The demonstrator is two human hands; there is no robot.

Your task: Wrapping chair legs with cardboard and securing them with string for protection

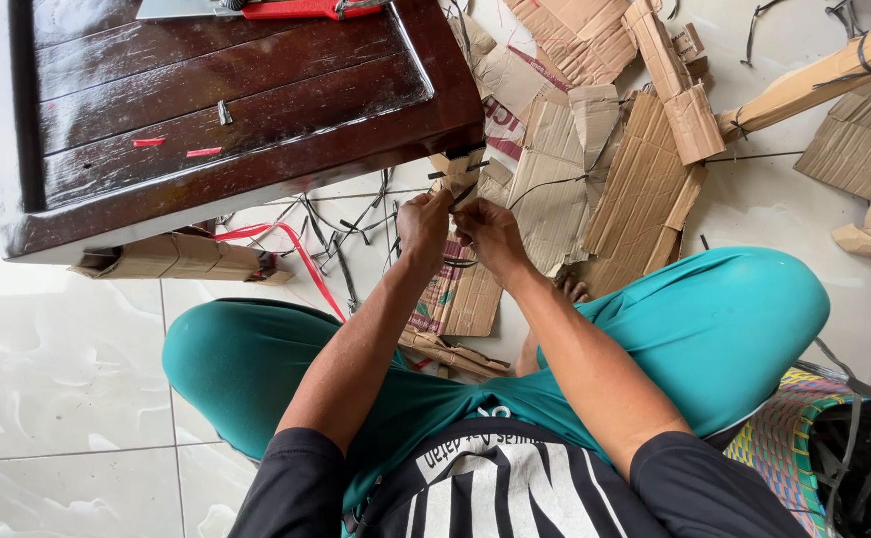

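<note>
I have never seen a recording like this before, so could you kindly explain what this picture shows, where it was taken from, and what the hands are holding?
There is no machine here: a person sits on a tiled floor with bent knees, wearing a camera on the head, so the single picture looks straight down at their own arms. The left hand and right hand meet at the corner of a dark wooden table, each with a closed grip on a thin black strap wound around cardboard wrapping there. Torn cardboard pieces and more black straps lie scattered on the floor, along with a red strap. On the table rest a red-handled tool and small red scraps. A woven basket stands by the right knee.
</note>
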